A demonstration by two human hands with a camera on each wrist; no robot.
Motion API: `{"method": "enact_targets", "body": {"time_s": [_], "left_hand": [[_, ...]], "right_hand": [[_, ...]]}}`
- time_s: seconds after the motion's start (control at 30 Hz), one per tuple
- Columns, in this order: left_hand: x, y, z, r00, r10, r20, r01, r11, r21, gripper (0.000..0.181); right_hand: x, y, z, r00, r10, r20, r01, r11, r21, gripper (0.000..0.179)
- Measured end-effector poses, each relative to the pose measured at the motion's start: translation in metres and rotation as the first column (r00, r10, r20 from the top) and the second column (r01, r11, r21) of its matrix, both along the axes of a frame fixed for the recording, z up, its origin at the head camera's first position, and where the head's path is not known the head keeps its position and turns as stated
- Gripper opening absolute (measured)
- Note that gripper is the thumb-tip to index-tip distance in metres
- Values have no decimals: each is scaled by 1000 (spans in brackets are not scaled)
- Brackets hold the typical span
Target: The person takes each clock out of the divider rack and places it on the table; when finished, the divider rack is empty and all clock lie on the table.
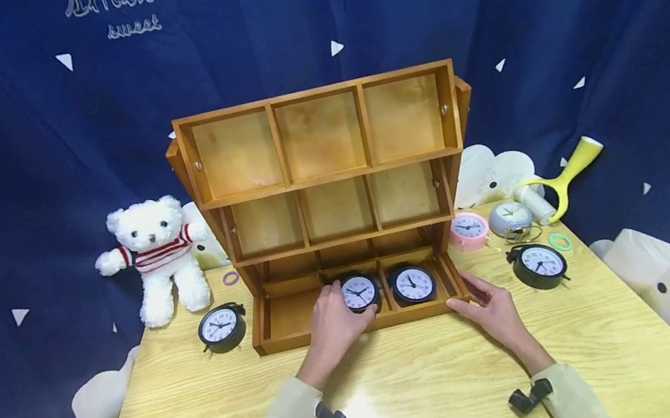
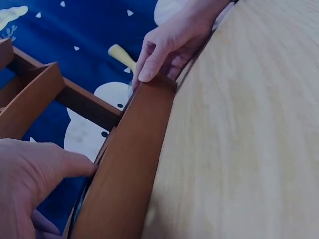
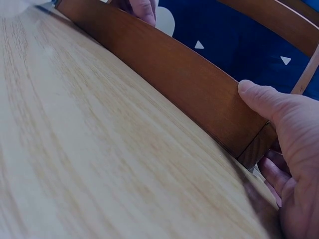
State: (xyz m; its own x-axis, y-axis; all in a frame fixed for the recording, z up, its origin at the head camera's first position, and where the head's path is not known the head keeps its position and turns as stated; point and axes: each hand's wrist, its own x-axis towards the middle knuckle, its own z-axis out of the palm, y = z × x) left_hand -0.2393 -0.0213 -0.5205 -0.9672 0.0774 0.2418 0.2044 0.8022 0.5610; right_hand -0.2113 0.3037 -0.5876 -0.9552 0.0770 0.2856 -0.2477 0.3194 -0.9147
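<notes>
My left hand (image 1: 334,320) grips a black round alarm clock (image 1: 358,293) by its sides, thumb at its lower right and fingers at its upper left. The clock lies face up in the middle compartment of the bottom tier of a brown wooden shelf (image 1: 277,342). A second black clock (image 1: 413,284) lies in the right compartment beside it. At the shelf's front right corner my right hand (image 1: 493,312) holds the wood, thumb on top of the front rail (image 3: 164,74) and fingers around the outer side. The left wrist view shows my left thumb (image 2: 77,164) at the rail's upper edge.
Another black clock (image 1: 222,327) and a white teddy bear (image 1: 159,251) are left of the shelf. To its right are a black clock (image 1: 539,265), a pink clock (image 1: 468,229), a grey clock (image 1: 510,218), a green ring (image 1: 559,241) and a yellow-handled roller (image 1: 567,181).
</notes>
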Motion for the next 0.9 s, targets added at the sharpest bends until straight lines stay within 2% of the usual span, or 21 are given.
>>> {"method": "enact_targets", "body": {"time_s": [0.2, 0.43, 0.53, 0.9], "left_hand": [[-6, 6, 4, 997, 36, 67, -32, 998, -57, 86], [-9, 7, 3, 992, 35, 120, -25, 996, -83, 77], [-11, 7, 1, 994, 29, 107, -20, 997, -81, 78], [-13, 5, -10, 1000, 19, -23, -20, 999, -34, 75]], "right_hand": [[-2, 1, -1, 1000, 6, -8, -6, 1000, 1, 67], [2, 0, -3, 1000, -6, 8, 6, 1000, 22, 67], [2, 0, -2, 1000, -9, 8, 9, 1000, 26, 67], [-1, 0, -2, 1000, -22, 4, 21, 999, 48, 67]]}}
